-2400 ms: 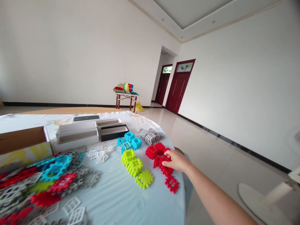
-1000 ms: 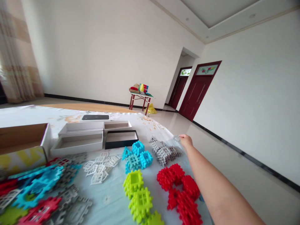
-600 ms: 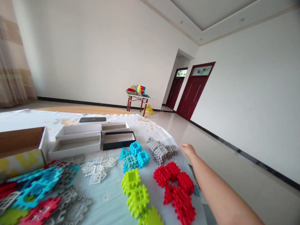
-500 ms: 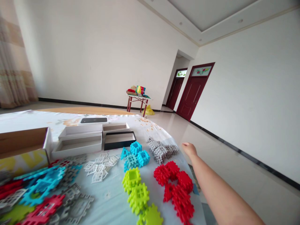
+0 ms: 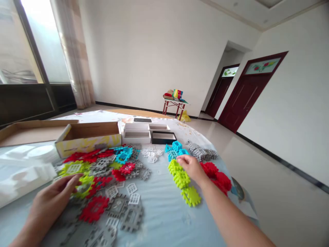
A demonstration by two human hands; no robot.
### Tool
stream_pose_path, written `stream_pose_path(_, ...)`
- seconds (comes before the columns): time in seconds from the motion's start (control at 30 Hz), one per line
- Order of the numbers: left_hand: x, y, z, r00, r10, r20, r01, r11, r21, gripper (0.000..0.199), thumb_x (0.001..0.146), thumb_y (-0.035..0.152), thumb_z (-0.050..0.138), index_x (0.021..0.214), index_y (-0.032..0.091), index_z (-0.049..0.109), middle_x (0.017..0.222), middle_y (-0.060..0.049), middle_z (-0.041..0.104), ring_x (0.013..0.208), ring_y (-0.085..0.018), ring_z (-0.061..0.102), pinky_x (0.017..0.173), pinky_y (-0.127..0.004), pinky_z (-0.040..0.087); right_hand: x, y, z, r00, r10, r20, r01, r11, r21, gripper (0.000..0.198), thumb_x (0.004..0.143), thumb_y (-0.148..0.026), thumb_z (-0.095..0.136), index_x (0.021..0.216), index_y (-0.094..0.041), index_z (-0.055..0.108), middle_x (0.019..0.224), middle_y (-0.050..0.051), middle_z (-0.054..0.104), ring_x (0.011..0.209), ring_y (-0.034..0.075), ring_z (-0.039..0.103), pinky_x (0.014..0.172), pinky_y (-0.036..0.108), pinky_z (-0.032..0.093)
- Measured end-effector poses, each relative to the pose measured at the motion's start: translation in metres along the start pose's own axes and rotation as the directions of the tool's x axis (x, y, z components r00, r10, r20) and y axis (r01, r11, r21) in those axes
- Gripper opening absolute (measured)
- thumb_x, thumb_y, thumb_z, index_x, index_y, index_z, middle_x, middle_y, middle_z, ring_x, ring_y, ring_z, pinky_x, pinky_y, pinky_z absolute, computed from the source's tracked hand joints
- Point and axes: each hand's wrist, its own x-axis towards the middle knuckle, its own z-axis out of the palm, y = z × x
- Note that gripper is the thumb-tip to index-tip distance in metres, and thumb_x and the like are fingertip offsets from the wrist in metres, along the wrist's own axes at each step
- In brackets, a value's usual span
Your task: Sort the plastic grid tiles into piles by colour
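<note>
My left hand reaches into the mixed pile, thumb and fingers pinched at the edge of a lime-green interlocking building tile. Around it lie a red tile, grey tiles and small white window pieces. My right hand has its fingers drawn together just over the far end of a row of green tiles; whatever they may hold is hidden. Beyond its fingertips are blue tiles joined into small blocks. Red tiles lie to its right, partly behind my forearm.
Grey tiles are heaped near the table's right edge. Behind the pile stand a yellow-printed cardboard box, white box trays and a black tray. White foam packaging lies at left. A small table stands by the wall.
The view has turned left and shows more of the table. My right hand has moved from beyond the table's right edge to the green tiles. My left hand has come into view at the pile.
</note>
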Motion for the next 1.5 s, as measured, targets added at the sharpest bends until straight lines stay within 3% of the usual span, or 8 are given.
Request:
stream_pose_path(0.2,-0.001,0.006,-0.006,0.997,-0.056,0.044,0.062,0.987,-0.151,0.049,0.064,0.056,0.052,0.091,0.017,0.064,0.071,-0.001,0.066,0.063,-0.016,0.059,0.061,-0.024,0.045,-0.049,-0.053,0.094,0.940,-0.208,0.271,0.229,0.972,-0.049,0.020,0.077,-0.028,0.056,0.091,-0.018,0.067,0.084,0.004,0.066,0.075,0.014,0.060,0.068,0.024,0.046)
stream_pose_path(0.53,-0.004,0.006,-0.004,0.998,-0.039,0.058,0.051,0.976,-0.209,0.042,0.067,0.050,0.054,0.088,0.016,0.065,0.066,0.000,0.065,0.058,-0.013,0.056,0.057,-0.022,0.044,-0.075,-0.081,0.149,0.833,-0.365,0.415,0.439,0.893,-0.095,0.042,0.066,-0.040,0.070,0.104,-0.022,0.063,0.103,0.005,0.062,0.099,0.020,0.052,0.090,0.033,0.037)
stream_pose_path(0.8,-0.022,0.026,0.007,0.990,-0.010,0.141,0.052,0.955,-0.293,0.041,0.064,0.051,0.056,0.082,0.016,0.066,0.063,-0.001,0.064,0.053,-0.014,0.055,0.051,-0.023,0.043,-0.073,-0.060,0.136,0.896,-0.347,0.278,0.417,0.872,-0.256,0.024,0.074,-0.029,0.061,0.097,-0.022,0.065,0.104,0.006,0.063,0.099,0.021,0.052,0.088,0.035,0.038)
stream_pose_path(0.93,-0.035,0.038,0.017,0.967,0.011,0.254,0.076,0.941,-0.330,0.041,0.064,0.052,0.056,0.082,0.016,0.066,0.061,-0.001,0.064,0.054,-0.014,0.056,0.052,-0.023,0.044,-0.065,-0.055,0.119,0.918,-0.360,0.167,0.390,0.898,-0.203,0.023,0.086,-0.027,0.044,0.094,-0.019,0.064,0.094,0.006,0.066,0.092,0.019,0.055,0.085,0.033,0.039)
stream_pose_path(1.03,-0.037,0.038,0.020,0.957,0.055,0.286,0.043,0.944,-0.326,0.042,0.067,0.053,0.054,0.085,0.016,0.065,0.065,-0.002,0.065,0.058,-0.015,0.058,0.052,-0.023,0.045,-0.059,-0.052,0.108,0.960,-0.267,0.089,0.277,0.953,-0.126,0.031,0.089,-0.033,0.038,0.093,-0.017,0.064,0.085,0.007,0.066,0.084,0.018,0.058,0.078,0.029,0.043)
stream_pose_path(1.2,-0.023,0.023,0.011,0.985,0.102,0.140,-0.060,0.959,-0.278,0.042,0.069,0.051,0.053,0.091,0.017,0.064,0.077,-0.004,0.067,0.071,-0.018,0.061,0.062,-0.024,0.047,-0.053,-0.035,0.100,0.983,-0.077,0.167,0.089,0.994,-0.062,0.036,0.087,-0.039,0.039,0.093,-0.015,0.065,0.078,0.006,0.067,0.074,0.018,0.061,0.067,0.027,0.047)
stream_pose_path(1.37,-0.011,0.010,0.001,0.982,0.188,-0.013,-0.188,0.982,-0.026,0.037,0.074,0.046,0.046,0.090,0.019,0.064,0.086,-0.005,0.067,0.077,-0.018,0.061,0.072,-0.028,0.047,-0.055,-0.026,0.105,0.984,-0.160,0.079,0.171,0.969,-0.176,0.032,0.081,-0.036,0.050,0.101,-0.014,0.062,0.094,0.010,0.065,0.090,0.022,0.058,0.082,0.034,0.044)
stream_pose_path(1.5,-0.009,0.003,-0.002,0.970,0.240,-0.033,-0.237,0.968,0.083,0.037,0.075,0.045,0.045,0.093,0.019,0.064,0.094,-0.007,0.065,0.091,-0.021,0.058,0.082,-0.031,0.044,-0.059,-0.028,0.102,0.971,-0.161,0.176,0.189,0.969,-0.158,0.043,0.072,-0.043,0.061,0.105,-0.017,0.061,0.096,0.009,0.063,0.093,0.024,0.056,0.085,0.036,0.043)
